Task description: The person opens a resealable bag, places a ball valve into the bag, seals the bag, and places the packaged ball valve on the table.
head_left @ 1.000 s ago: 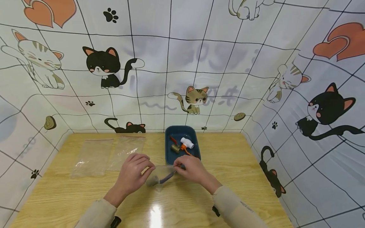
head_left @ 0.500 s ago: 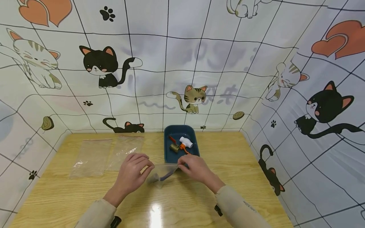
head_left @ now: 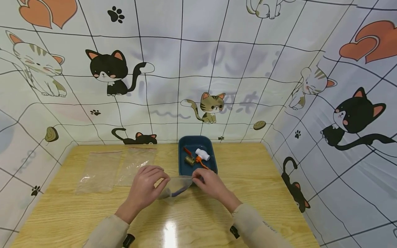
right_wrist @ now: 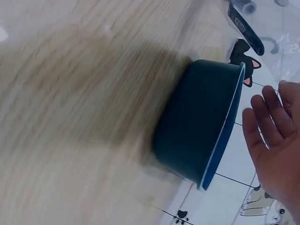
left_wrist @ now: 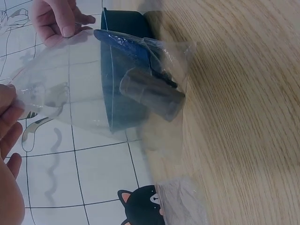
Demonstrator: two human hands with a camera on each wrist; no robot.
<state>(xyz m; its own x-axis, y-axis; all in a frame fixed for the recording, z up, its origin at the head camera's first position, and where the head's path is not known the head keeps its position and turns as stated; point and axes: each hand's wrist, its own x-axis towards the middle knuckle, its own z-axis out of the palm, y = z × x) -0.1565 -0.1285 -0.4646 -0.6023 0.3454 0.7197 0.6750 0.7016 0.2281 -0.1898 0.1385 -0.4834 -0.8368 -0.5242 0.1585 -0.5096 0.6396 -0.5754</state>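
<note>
tabletop (head_left: 263, 196) below clear bag (head_left: 180, 182) in pinch of left hand (head_left: 146, 187) and right hand (head_left: 211, 183), contents (left_wrist: 153, 94) hazy

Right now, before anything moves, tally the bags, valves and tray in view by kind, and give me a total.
Clear bags: 3 (the held bag, the far-left bag and the second loose bag)
Valves: 3 (the grey valve in the held bag, the brass valve and the white valve)
Tray: 1
Total: 7
</note>
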